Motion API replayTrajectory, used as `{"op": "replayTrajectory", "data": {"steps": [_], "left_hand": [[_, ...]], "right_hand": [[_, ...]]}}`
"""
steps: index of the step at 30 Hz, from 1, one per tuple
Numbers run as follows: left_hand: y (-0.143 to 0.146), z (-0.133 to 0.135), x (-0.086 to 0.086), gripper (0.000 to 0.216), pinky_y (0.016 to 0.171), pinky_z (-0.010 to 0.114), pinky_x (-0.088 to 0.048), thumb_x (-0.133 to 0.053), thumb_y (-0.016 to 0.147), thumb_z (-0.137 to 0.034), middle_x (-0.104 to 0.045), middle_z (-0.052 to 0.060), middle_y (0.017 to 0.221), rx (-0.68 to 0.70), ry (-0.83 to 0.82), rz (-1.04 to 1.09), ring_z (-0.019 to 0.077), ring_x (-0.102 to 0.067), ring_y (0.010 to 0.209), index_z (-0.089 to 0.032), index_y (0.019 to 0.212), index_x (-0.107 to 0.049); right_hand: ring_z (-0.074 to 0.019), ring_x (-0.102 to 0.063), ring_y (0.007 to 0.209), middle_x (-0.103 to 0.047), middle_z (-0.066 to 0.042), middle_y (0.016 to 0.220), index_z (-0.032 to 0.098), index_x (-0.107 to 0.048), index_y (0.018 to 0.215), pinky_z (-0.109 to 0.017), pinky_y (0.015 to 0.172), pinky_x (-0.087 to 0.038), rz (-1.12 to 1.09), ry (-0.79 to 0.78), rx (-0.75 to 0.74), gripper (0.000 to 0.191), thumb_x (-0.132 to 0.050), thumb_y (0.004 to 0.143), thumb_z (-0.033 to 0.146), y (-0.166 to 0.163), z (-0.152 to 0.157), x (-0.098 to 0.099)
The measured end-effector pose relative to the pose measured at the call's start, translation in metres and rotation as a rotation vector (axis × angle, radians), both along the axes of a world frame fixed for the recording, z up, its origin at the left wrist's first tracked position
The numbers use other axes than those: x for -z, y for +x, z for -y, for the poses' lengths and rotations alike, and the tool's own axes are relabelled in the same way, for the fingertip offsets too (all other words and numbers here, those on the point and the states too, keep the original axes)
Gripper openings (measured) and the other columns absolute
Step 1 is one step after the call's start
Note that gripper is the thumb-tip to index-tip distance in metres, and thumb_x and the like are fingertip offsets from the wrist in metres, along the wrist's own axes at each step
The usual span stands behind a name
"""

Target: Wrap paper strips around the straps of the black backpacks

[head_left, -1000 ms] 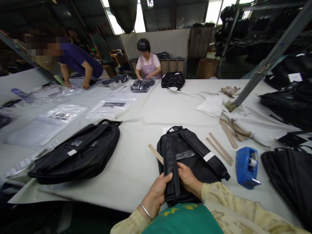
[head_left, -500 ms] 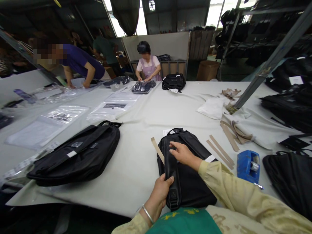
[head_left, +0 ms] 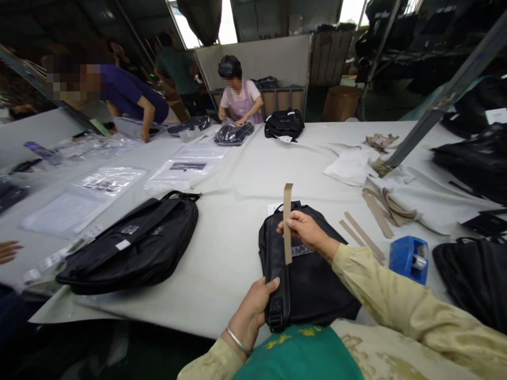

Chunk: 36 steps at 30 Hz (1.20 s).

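Note:
A black backpack (head_left: 317, 295) lies on the table right before me, its top handle pointing away. My left hand (head_left: 255, 303) is closed on the padded shoulder strap (head_left: 273, 258) along the bag's left side, thumb on top near the buckle. Pinched in my right hand (head_left: 307, 230) is a tan paper strip (head_left: 288, 198), held nearly upright over the upper part of the bag. Behind the strip, a shiny dark patch (head_left: 303, 250) shows on the bag's panel. My right forearm covers the bag's upper right side.
Another black backpack (head_left: 134, 243) lies to the left. Tan strips (head_left: 362, 235) and a blue tape dispenser (head_left: 409, 258) sit to the right, beside more black bags (head_left: 471, 279). A metal post (head_left: 435, 105) rises at the right. Across the table a person (head_left: 240, 97) handles a plastic-wrapped bag (head_left: 233, 132).
The tan strip, which lay by the left shoulder strap, is now lifted in my right hand, which has closed on it. My left hand stays on the strap. A person's hand has appeared at far left.

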<state>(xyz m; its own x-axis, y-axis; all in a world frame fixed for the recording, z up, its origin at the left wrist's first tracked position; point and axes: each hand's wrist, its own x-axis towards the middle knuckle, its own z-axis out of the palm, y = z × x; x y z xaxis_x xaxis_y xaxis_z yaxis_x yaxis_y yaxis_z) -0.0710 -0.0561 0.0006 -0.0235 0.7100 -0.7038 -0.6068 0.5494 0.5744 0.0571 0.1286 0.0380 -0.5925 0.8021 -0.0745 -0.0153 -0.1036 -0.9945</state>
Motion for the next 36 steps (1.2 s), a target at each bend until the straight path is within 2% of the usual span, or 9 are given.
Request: {"op": "replayTrajectory", "data": {"steps": [4,8,11,15,21,26,31,34,36], "left_hand": [[-0.019,0.002,0.0,0.031,0.072,0.036,-0.059,-0.075,0.074,-0.025,-0.075,0.015,0.076,0.094,-0.124,0.088,0.0273,-0.072,0.075,-0.004,0.095,-0.069],[-0.032,-0.001,0.0,0.028,0.067,0.033,-0.059,-0.074,0.076,-0.025,-0.075,0.013,0.073,0.148,-0.144,0.035,0.0253,-0.073,0.068,-0.006,0.095,-0.069],[-0.032,-0.002,-0.001,0.026,0.063,0.032,-0.059,-0.074,0.076,-0.026,-0.074,0.012,0.07,0.165,-0.146,-0.008,0.0235,-0.072,0.063,-0.007,0.093,-0.068],[-0.023,-0.002,-0.004,0.02,0.062,0.032,-0.059,-0.074,0.075,-0.023,-0.074,0.011,0.071,0.154,-0.136,-0.064,0.0218,-0.071,0.061,-0.008,0.087,-0.066],[-0.012,0.004,-0.001,0.018,0.065,0.034,-0.059,-0.072,0.076,-0.021,-0.074,0.015,0.071,0.097,-0.167,-0.115,0.0236,-0.07,0.062,-0.006,0.083,-0.066],[-0.007,0.008,0.007,0.025,0.063,0.033,-0.057,-0.074,0.073,-0.02,-0.074,0.012,0.074,0.052,-0.083,-0.042,0.0223,-0.07,0.063,-0.008,0.093,-0.065],[-0.007,0.01,0.012,0.028,0.058,0.03,-0.054,-0.076,0.069,-0.018,-0.071,0.007,0.068,0.019,-0.039,-0.099,0.0179,-0.065,0.056,-0.011,0.091,-0.063],[-0.007,0.01,0.012,0.029,0.059,0.029,-0.054,-0.077,0.068,-0.019,-0.071,0.006,0.068,0.017,-0.03,-0.139,0.0174,-0.064,0.056,-0.012,0.092,-0.062],[-0.006,0.009,0.011,0.034,0.064,0.031,-0.055,-0.079,0.067,-0.021,-0.072,0.008,0.073,0.017,-0.01,-0.124,0.0186,-0.066,0.061,-0.011,0.095,-0.063]], "right_hand": [[-0.0139,-0.059,0.06,-0.066,0.0,0.065,0.015,-0.069,0.078,-0.023,0.061,-0.045,0.424,-0.03,-0.371,0.018,-0.063,0.073,0.031,0.084,0.017,0.007],[-0.0128,-0.056,0.057,-0.068,0.0,0.063,0.015,-0.076,0.072,-0.021,0.053,-0.04,0.754,-0.029,-0.5,0.016,-0.065,0.065,0.024,0.128,0.052,0.018],[-0.0114,-0.053,0.054,-0.065,0.001,0.059,0.015,-0.076,0.069,-0.02,0.05,-0.037,0.787,-0.033,-0.498,0.015,-0.063,0.062,0.019,0.117,0.072,0.02],[-0.0095,-0.048,0.051,-0.061,0.001,0.055,0.015,-0.075,0.066,-0.02,0.049,-0.035,0.731,-0.031,-0.348,0.014,-0.062,0.063,0.015,0.069,0.084,0.026],[-0.0077,-0.04,0.05,-0.053,0.004,0.051,0.013,-0.067,0.059,-0.02,0.05,-0.034,0.464,-0.158,-0.203,0.014,-0.064,0.069,0.022,0.017,0.091,0.068],[-0.009,-0.048,0.058,-0.059,0.004,0.059,0.013,-0.068,0.066,-0.021,0.062,-0.041,0.334,-0.118,-0.317,0.009,-0.062,0.07,0.019,0.021,0.085,0.092],[-0.0108,-0.055,0.062,-0.067,0.004,0.068,0.016,-0.074,0.085,-0.02,0.059,-0.043,0.485,-0.107,-0.536,0.021,-0.066,0.065,0.017,0.048,0.075,0.079],[-0.0097,-0.056,0.052,-0.066,0.003,0.063,0.015,-0.07,0.078,-0.018,0.049,-0.042,0.599,-0.235,-0.614,0.013,-0.069,0.065,0.02,0.064,0.07,0.071],[-0.0087,-0.055,0.045,-0.066,0.002,0.062,0.015,-0.065,0.073,-0.018,0.044,-0.041,0.604,-0.303,-0.563,0.007,-0.066,0.07,0.021,0.069,0.066,0.069]]}}
